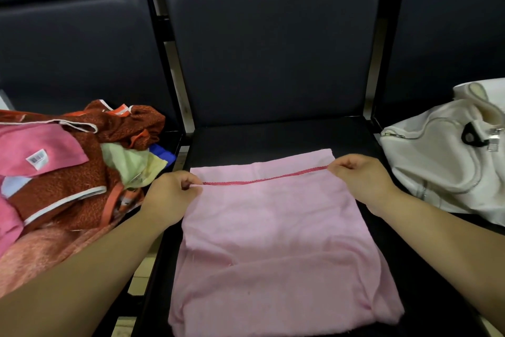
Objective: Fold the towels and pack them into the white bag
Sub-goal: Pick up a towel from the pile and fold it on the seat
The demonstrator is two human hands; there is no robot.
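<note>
A light pink towel (276, 241) lies doubled over on the dark middle seat (273, 137). Its upper layer ends in a darker pink trimmed edge that stops a little short of the lower layer's far edge. My left hand (170, 194) pinches the left corner of that trimmed edge. At the right corner, my right hand (360, 175) pinches the same edge. The white bag (442, 161) slumps on the seat to the right, its zipper open.
A heap of unfolded towels (68, 178) in rust, pink, pale yellow and blue covers the left seat. Dark padded backrests (267, 44) rise behind all three seats. Metal frame bars separate the seats.
</note>
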